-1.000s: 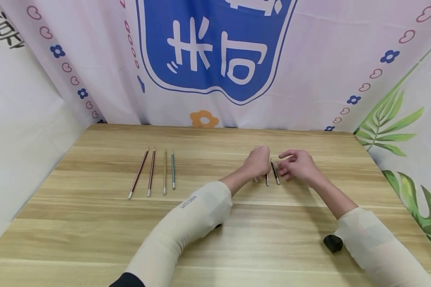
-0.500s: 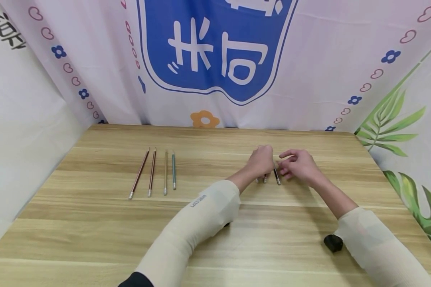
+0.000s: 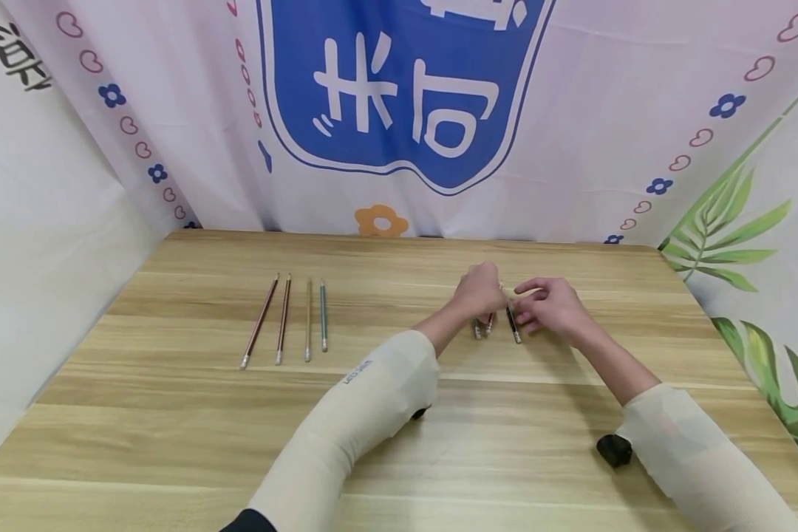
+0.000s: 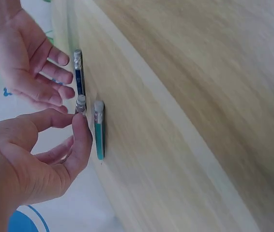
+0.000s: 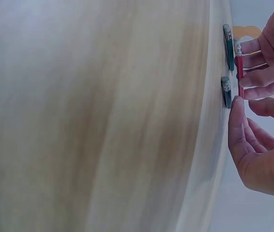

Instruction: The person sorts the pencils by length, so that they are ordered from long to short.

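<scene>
In the head view my left hand (image 3: 480,290) is at the right half of the table, pinching a red pencil (image 5: 239,63) between thumb and fingers. Its white eraser end points toward me. Close to its left lies a green pencil (image 4: 99,133), mostly hidden under that hand in the head view. A black pencil (image 3: 513,323) lies to the right, between both hands. My right hand (image 3: 552,307) is beside the black pencil with thumb and fingers apart. In the right wrist view its thumb is near the red pencil's far end; whether they touch I cannot tell.
On the left side of the wooden table (image 3: 173,414) lie two dark red pencils (image 3: 261,321) (image 3: 284,319), a tan pencil (image 3: 309,321) and a teal pencil (image 3: 324,316), roughly parallel. A printed curtain (image 3: 206,133) hangs behind the table's back edge.
The red pencil in my left hand has shifted left and slightly away from me, closer to the green pencil. My right hand and the black pencil have stayed nearly still.
</scene>
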